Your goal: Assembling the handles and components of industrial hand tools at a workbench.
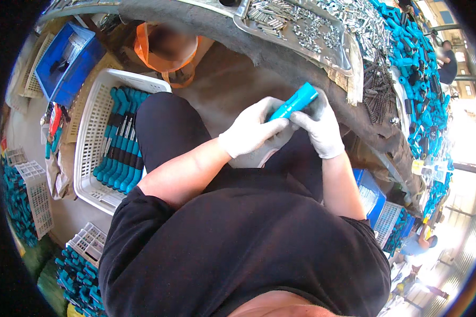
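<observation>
Above my lap, both gloved hands hold one teal plastic handle-like tube, tilted with its upper end to the right. My left hand, in a white glove, is closed around the lower left end, with the thumb along it. My right hand, gloved the same way, grips the other end from the right, thumb pressed on its near side. Some fingers of both hands are hidden behind the tube. Left of my knee stands a white plastic basket with a row of teal and black tools with metal shafts.
A metal tray of small metal parts sits on the bench ahead. Beside it lie dark spring-like parts and a heap of teal pieces. An orange bag is under the bench; a blue bin stands far left. Other people are at right.
</observation>
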`<state>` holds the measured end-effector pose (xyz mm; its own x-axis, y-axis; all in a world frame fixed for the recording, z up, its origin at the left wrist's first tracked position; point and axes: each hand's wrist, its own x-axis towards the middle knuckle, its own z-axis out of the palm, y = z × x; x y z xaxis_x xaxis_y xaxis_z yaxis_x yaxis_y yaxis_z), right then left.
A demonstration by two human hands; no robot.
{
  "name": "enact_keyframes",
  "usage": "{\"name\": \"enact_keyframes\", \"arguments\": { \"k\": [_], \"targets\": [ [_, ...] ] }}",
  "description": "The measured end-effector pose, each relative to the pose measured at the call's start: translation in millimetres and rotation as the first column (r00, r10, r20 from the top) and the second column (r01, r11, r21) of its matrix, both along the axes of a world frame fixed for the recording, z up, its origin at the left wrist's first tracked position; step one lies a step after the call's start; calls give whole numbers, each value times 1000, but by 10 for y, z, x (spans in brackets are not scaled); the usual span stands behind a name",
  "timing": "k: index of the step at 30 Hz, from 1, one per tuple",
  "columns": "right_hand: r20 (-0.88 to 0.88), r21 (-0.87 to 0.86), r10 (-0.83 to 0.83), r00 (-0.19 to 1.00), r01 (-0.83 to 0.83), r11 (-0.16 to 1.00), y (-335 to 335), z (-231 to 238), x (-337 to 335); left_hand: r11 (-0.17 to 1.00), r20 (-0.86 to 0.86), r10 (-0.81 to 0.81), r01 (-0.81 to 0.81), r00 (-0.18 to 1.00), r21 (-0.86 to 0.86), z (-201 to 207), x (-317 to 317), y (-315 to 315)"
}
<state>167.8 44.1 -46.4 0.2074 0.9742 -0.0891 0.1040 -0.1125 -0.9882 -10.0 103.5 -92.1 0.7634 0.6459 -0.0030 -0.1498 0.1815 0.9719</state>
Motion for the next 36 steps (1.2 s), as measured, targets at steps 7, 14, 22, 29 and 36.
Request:
{"name": "enact_keyframes", "arguments": {
  "k": [7, 14, 22, 29, 36],
  "targets": [
    [-82, -76, 91, 992, -97, 992, 6, 322, 141, 833, 375, -276, 414, 885, -366, 66, 24, 26],
    [263, -197, 23, 964, 30, 980, 130, 457, 41, 951, 138, -119, 153, 983, -270, 171, -25, -40],
    [844, 198, -46, 534, -232, 952, 1247, 834, 439, 920, 202, -54, 127, 978, -371, 142, 0, 47],
    [981, -154, 183, 61, -323, 934, 1843, 728, 428, 909, 190, -58, 131, 980, -397, 123, -23, 103],
    [973, -209, 230, 2, -409, 888, 1936, 722, 484, 867, 244, -58, 170, 968, -468, 72, -9, 140]
  ]
}}
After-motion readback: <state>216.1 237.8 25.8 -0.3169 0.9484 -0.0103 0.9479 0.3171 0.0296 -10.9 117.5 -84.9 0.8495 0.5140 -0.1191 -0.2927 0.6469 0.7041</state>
